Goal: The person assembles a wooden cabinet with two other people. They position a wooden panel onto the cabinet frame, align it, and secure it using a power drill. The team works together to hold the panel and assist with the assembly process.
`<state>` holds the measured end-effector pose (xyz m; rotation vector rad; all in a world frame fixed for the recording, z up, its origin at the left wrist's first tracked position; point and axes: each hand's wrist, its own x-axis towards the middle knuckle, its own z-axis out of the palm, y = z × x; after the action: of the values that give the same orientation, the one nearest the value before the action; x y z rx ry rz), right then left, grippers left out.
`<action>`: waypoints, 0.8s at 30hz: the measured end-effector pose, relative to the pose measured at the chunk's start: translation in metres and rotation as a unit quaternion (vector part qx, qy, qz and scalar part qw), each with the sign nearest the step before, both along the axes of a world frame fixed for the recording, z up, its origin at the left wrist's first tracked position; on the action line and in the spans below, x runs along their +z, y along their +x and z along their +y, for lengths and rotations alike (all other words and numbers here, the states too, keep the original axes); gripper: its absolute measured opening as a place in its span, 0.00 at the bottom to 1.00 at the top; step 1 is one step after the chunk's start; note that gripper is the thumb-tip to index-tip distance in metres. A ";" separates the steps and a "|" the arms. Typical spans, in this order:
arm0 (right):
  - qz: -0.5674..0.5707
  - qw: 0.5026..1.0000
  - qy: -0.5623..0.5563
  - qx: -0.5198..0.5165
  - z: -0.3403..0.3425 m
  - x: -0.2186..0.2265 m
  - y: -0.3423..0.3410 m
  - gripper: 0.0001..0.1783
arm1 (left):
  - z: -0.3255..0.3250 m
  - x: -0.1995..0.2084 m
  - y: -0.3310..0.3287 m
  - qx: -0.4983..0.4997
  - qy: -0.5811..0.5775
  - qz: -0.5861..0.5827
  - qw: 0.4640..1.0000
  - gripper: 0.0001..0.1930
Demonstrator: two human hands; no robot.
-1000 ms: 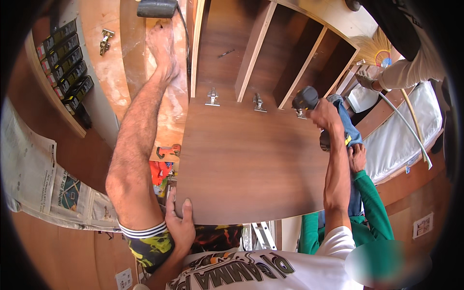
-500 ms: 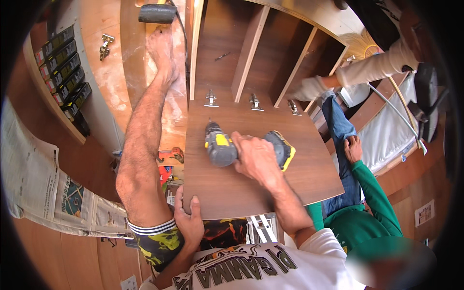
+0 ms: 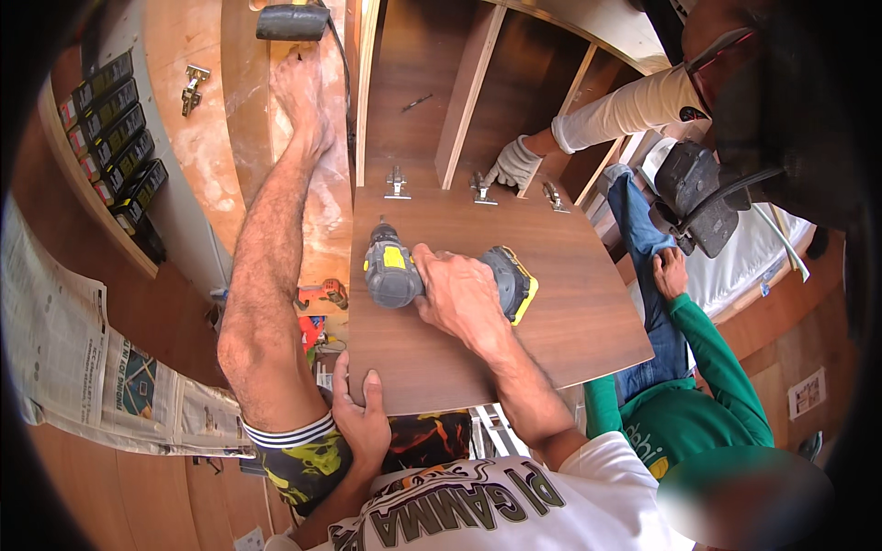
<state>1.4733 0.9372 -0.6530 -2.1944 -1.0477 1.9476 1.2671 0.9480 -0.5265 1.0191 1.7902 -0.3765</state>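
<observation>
My right hand (image 3: 462, 298) is wrapped round the handle of a grey and yellow cordless drill (image 3: 393, 275), its bit pointing toward the left hinge (image 3: 397, 183) but apart from it. The drill is over a brown cabinet door (image 3: 496, 354), which lies flat in front of me. At the door's near left corner, my left hand (image 3: 363, 424) grips the edge, thumb on top and a finger beside it; its other fingers are partly hidden. Two more metal hinges, a middle one (image 3: 482, 190) and a right one (image 3: 555, 196), line the far edge. A co-worker's gloved hand (image 3: 514, 165) touches the middle hinge.
Beyond the door stands an open brown cabinet (image 3: 418, 55) with upright dividers and a small thin bit inside. A loose hinge (image 3: 193, 89) and a black mallet (image 3: 292, 23) lie at far left. Beside me on the right sits a person in a green sleeve (image 3: 721, 354).
My right hand and the drill have shifted left across the door. The co-worker's gloved hand has moved left from the right hinge to the middle one. My left hand stays put.
</observation>
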 end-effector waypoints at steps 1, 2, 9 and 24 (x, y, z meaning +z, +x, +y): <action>-0.002 1.000 0.001 0.000 -0.001 -0.001 -0.001 0.22 | 0.001 0.000 0.001 -0.005 0.000 0.001 1.000 0.27; -0.005 1.000 0.003 0.000 -0.002 -0.003 -0.002 0.22 | 0.002 0.001 0.002 -0.010 0.000 0.003 1.000 0.27; -0.001 1.000 -0.019 0.001 0.000 -0.003 0.004 0.21 | 0.000 0.000 -0.001 0.011 -0.010 0.000 1.000 0.27; -0.117 0.991 -0.066 -0.020 -0.022 -0.068 0.066 0.22 | 0.005 0.002 0.003 -0.031 0.003 0.013 0.999 0.28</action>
<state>1.5397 0.9149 -0.7212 -2.5456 -0.9123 1.8252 1.2701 0.9532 -0.5244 1.0792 1.7864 -0.4239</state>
